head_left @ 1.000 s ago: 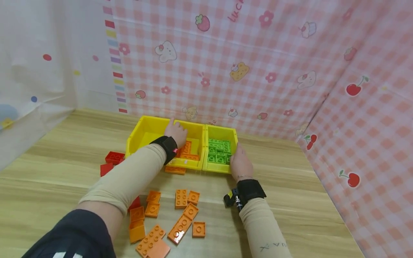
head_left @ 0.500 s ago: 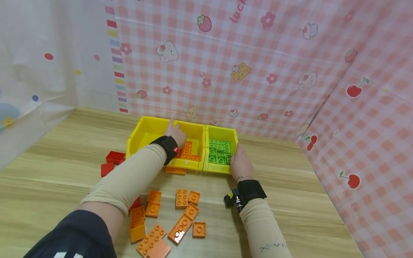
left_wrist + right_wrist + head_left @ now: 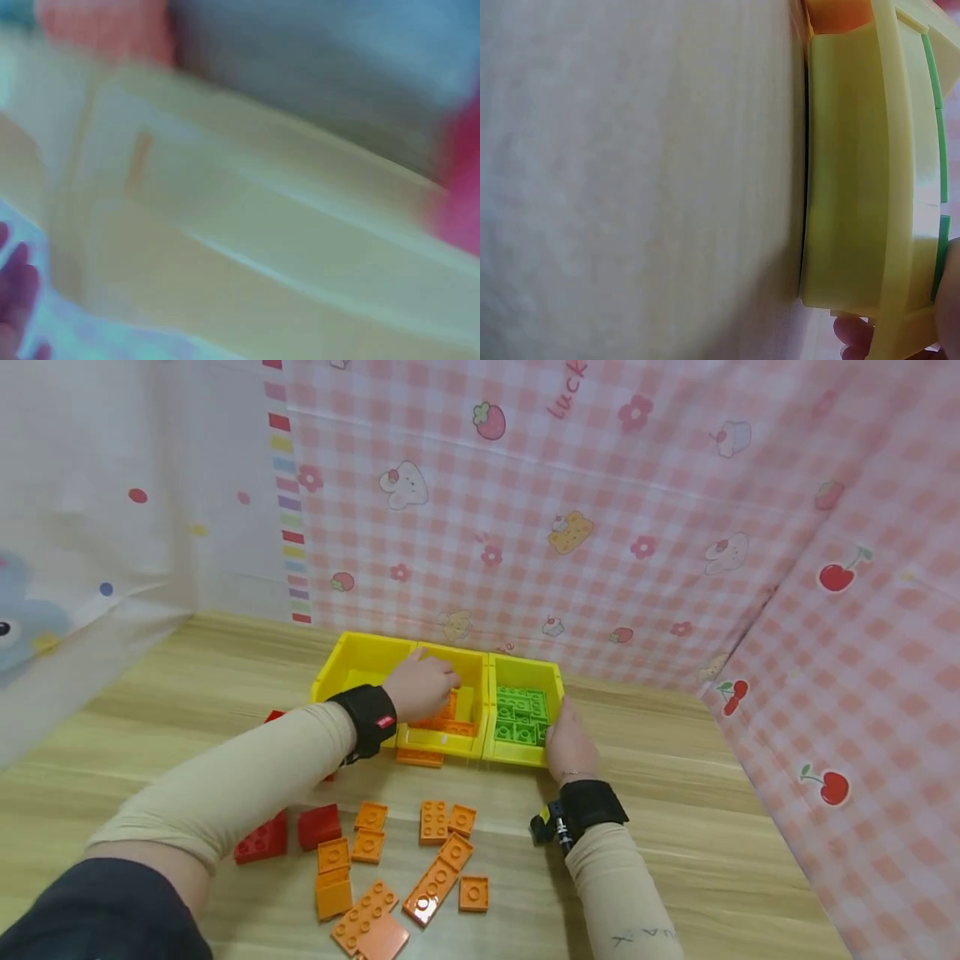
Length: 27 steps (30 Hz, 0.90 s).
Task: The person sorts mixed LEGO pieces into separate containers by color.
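Yellow storage bins stand side by side near the wall. The right bin [image 3: 513,751] holds green toy bricks [image 3: 522,714], and the middle bin [image 3: 482,693] holds orange ones [image 3: 453,725]. My right hand [image 3: 572,745] grips the right bin's side wall; in the right wrist view its thumb is over the rim and its fingertips [image 3: 853,331] show below. My left hand [image 3: 422,685] hovers over the middle bin with fingers loosely bent. In the blurred left wrist view, the left hand's fingers [image 3: 19,289] appear beside the yellow bin wall [image 3: 150,255], with nothing seen in them.
Loose orange bricks [image 3: 432,881] lie across the near tabletop. Red bricks [image 3: 319,827] are at the left, partly behind the left forearm. One orange brick [image 3: 420,758] lies against the bins' front. A checked pink cloth [image 3: 480,527] hangs behind.
My left hand has left the middle bin's back edge, its extended finger now bent, and the forearm has swung left, uncovering red bricks. The right hand keeps its grip. The view has shifted slightly.
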Tool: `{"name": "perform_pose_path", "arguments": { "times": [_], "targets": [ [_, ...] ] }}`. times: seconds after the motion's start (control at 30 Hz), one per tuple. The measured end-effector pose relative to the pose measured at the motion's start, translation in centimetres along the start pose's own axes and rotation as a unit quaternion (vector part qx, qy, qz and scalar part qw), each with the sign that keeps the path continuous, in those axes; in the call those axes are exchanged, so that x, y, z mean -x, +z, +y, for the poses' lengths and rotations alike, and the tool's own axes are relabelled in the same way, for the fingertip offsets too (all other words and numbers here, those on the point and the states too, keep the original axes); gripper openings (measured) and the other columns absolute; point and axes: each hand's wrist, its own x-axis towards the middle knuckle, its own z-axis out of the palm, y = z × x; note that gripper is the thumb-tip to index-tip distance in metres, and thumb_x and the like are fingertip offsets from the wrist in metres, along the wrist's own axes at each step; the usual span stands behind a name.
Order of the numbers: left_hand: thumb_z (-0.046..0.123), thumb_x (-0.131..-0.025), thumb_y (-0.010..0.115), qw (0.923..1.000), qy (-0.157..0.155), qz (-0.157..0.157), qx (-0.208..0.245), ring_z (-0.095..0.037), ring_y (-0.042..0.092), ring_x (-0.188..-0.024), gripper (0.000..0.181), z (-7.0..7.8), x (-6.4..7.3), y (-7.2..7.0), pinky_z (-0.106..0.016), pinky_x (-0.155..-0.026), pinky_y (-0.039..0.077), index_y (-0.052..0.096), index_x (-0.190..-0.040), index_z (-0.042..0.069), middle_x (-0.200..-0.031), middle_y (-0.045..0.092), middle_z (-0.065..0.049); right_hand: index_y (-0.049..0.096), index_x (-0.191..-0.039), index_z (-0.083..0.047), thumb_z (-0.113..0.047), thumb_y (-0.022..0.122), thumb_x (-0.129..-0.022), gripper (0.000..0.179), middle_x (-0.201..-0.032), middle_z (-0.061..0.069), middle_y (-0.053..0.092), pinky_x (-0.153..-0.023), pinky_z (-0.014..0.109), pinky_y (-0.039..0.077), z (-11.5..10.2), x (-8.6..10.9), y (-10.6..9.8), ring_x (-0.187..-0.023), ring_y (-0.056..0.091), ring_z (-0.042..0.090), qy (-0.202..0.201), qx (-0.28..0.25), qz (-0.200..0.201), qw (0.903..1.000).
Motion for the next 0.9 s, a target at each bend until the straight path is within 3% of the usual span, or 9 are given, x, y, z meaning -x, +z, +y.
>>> {"name": "perform_pose_path", "arguments": {
  "times": [0.1,0.13,0.2,0.33,0.53,0.73,0.83,0.9],
  "targets": [
    [0.016,-0.087,0.063,0.99,0.114,0.046,-0.069,-0.02,0.058,-0.081,0.01,2.1,2.5,-1.0,-0.035,-0.075,0.045,0.067,-0.094,0.011,-0.087,0.06,-0.003,0.019,-0.147,-0.002,-0.014,0.035,-0.098,0.053,-0.14,0.021,0.039,-0.094,0.049,0.039,0.4,-0.1,-0.2,-0.12,0.046,0.036,-0.001,0.002,-0.001,1.0],
    [0.018,-0.086,0.063,0.9851,0.141,0.046,-0.087,-0.018,0.057,-0.076,0.008,2.7,3.4,-1.1,-0.031,-0.067,0.044,0.066,-0.091,0.012,-0.083,0.059,-0.001,0.019,-0.147,-0.002,-0.014,0.035,-0.098,0.053,-0.14,0.021,0.039,-0.094,0.048,0.039,0.6,-0.2,-0.3,-0.121,0.045,0.036,0.0,0.001,-0.003,1.0],
    [0.022,-0.086,0.063,0.981,0.162,0.013,-0.106,-0.014,0.056,-0.069,0.008,3.7,4.8,-1.0,-0.027,-0.059,0.043,0.066,-0.086,0.014,-0.078,0.057,0.002,0.018,-0.147,-0.002,-0.014,0.034,-0.098,0.054,-0.14,0.022,0.039,-0.094,0.049,0.039,0.9,-0.3,-0.3,-0.121,0.045,0.036,0.004,0.004,-0.005,1.0],
    [0.023,-0.085,0.063,0.9807,0.131,-0.041,-0.139,-0.012,0.057,-0.065,0.007,4.6,6.9,-0.1,-0.027,-0.055,0.044,0.066,-0.084,0.016,-0.076,0.059,0.003,0.017,-0.147,-0.003,-0.015,0.033,-0.098,0.054,-0.138,0.022,0.04,-0.092,0.05,0.04,1.3,-0.6,-0.5,-0.119,0.047,0.037,0.011,0.013,-0.007,0.9998],
    [0.016,-0.078,0.07,0.9849,0.076,-0.053,-0.146,-0.014,0.057,-0.065,0.009,4.6,8.5,0.9,-0.029,-0.052,0.045,0.065,-0.086,0.014,-0.077,0.059,0.0,0.018,-0.147,-0.003,-0.015,0.035,-0.098,0.053,-0.135,0.024,0.043,-0.091,0.051,0.041,1.2,-0.7,-0.1,-0.116,0.048,0.037,0.007,0.011,-0.007,0.9999],
    [0.014,-0.083,0.068,0.9927,0.062,-0.058,-0.087,-0.015,0.058,-0.066,0.019,4.3,9.2,1.2,-0.029,-0.046,0.044,0.063,-0.101,0.012,-0.076,0.06,-0.002,0.018,-0.147,-0.004,-0.015,0.034,-0.098,0.053,-0.136,0.023,0.042,-0.092,0.05,0.04,0.9,-0.4,0.3,-0.118,0.047,0.036,0.014,0.008,-0.011,0.9998],
    [0.016,-0.089,0.062,0.9958,0.051,-0.067,-0.036,-0.015,0.058,-0.065,0.021,4.1,9.5,0.5,-0.028,-0.045,0.043,0.062,-0.109,0.013,-0.076,0.061,-0.002,0.019,-0.147,-0.003,-0.015,0.034,-0.098,0.053,-0.136,0.023,0.042,-0.091,0.051,0.04,0.6,-0.3,0.4,-0.117,0.048,0.037,0.008,0.01,-0.007,0.9999],
    [0.016,-0.09,0.061,0.9957,0.06,-0.067,-0.02,-0.014,0.058,-0.067,0.021,3.9,9.7,0.0,-0.026,-0.047,0.044,0.062,-0.11,0.013,-0.08,0.06,-0.002,0.019,-0.147,-0.004,-0.015,0.034,-0.098,0.053,-0.135,0.023,0.042,-0.092,0.051,0.04,0.4,-0.3,0.4,-0.117,0.048,0.037,0.005,0.009,-0.003,0.9999]
  ]
}}
